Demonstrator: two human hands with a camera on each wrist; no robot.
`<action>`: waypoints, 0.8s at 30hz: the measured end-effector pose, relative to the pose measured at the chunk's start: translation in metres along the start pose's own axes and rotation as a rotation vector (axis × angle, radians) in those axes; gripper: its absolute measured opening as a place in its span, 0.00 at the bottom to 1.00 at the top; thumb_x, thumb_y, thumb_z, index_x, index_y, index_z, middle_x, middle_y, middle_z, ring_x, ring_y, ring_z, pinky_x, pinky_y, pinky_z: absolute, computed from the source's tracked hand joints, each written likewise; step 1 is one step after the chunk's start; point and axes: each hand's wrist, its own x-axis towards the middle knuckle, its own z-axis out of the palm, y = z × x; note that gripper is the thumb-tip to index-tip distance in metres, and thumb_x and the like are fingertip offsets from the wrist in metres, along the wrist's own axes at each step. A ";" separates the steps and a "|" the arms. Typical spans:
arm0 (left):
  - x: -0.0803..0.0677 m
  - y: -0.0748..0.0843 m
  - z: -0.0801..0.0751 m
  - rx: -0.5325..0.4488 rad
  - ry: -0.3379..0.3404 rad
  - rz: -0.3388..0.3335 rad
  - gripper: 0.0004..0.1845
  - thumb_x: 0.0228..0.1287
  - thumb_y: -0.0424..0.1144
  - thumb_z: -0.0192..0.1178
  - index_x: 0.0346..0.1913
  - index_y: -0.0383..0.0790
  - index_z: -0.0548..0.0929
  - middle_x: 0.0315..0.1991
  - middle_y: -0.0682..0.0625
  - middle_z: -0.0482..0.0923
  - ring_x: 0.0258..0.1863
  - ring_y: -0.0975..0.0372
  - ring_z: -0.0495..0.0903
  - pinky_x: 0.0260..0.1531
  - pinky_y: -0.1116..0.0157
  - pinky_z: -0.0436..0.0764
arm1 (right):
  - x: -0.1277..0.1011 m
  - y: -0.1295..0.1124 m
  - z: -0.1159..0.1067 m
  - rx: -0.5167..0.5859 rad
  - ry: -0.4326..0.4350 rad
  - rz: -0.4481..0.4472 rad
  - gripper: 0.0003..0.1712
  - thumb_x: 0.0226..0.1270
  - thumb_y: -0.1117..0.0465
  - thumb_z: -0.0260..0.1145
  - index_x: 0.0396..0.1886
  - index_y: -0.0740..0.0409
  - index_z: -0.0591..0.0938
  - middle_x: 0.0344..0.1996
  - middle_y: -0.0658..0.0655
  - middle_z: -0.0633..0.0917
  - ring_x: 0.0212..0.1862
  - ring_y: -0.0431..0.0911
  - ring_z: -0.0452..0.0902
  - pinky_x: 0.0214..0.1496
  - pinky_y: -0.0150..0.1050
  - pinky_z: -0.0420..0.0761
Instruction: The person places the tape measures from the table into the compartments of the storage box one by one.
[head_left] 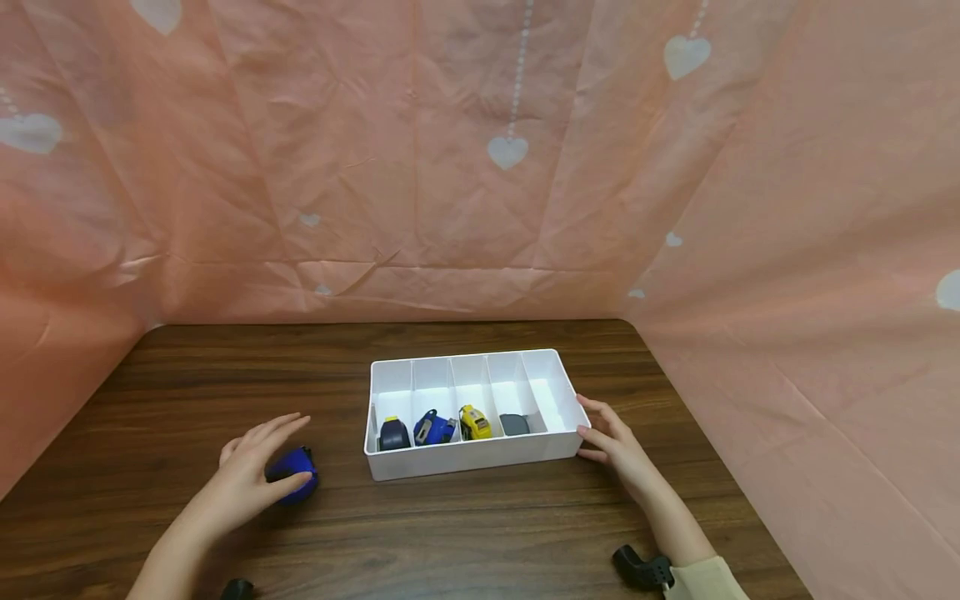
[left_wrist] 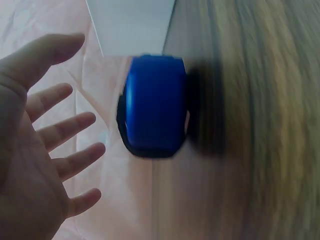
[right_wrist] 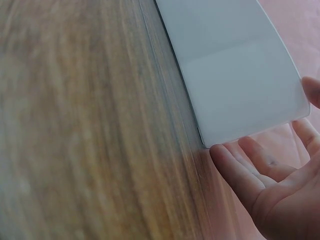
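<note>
A blue tape measure (head_left: 302, 477) with black edging stands on the table by my left hand (head_left: 251, 471). The left wrist view shows that hand's spread fingers apart from the blue case (left_wrist: 156, 105), which they do not touch. My right hand (head_left: 618, 446) touches the right end of a white divided box (head_left: 472, 457), its fingertips resting against the end wall (right_wrist: 245, 95). Within separate compartments lie a dark tape measure (head_left: 393, 435) with a yellow top, a blue and grey tape measure (head_left: 434, 428), a yellow tape measure (head_left: 475, 423) and a grey rounded object (head_left: 514, 425).
A brown wood-grain table (head_left: 465, 533) lies under everything. Pink cloth (head_left: 420, 208) with white hearts hangs behind it and at both sides. Black camera mounts, one of them (head_left: 641, 568) by the right sleeve (head_left: 707, 581), show at the bottom.
</note>
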 end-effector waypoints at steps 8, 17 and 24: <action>-0.005 -0.011 -0.001 -0.031 -0.001 0.015 0.42 0.48 0.45 0.75 0.68 0.47 0.69 0.63 0.39 0.66 0.58 0.36 0.64 0.45 0.30 0.53 | 0.000 0.000 0.000 0.001 0.000 -0.001 0.32 0.71 0.62 0.58 0.72 0.60 0.60 0.62 0.72 0.66 0.56 0.53 0.71 0.51 0.52 0.77; -0.005 -0.019 0.001 -0.034 -0.020 0.050 0.44 0.43 0.47 0.77 0.66 0.43 0.70 0.61 0.40 0.69 0.58 0.39 0.69 0.42 0.35 0.62 | 0.000 0.000 0.000 0.001 -0.005 -0.009 0.32 0.71 0.62 0.58 0.72 0.60 0.60 0.61 0.72 0.66 0.56 0.54 0.71 0.51 0.52 0.77; -0.004 -0.024 0.001 -0.087 -0.081 0.001 0.46 0.43 0.49 0.77 0.67 0.38 0.69 0.62 0.38 0.68 0.59 0.38 0.67 0.46 0.33 0.64 | 0.000 0.000 0.000 0.003 -0.003 -0.012 0.32 0.71 0.62 0.58 0.71 0.61 0.60 0.62 0.72 0.66 0.55 0.53 0.71 0.50 0.52 0.77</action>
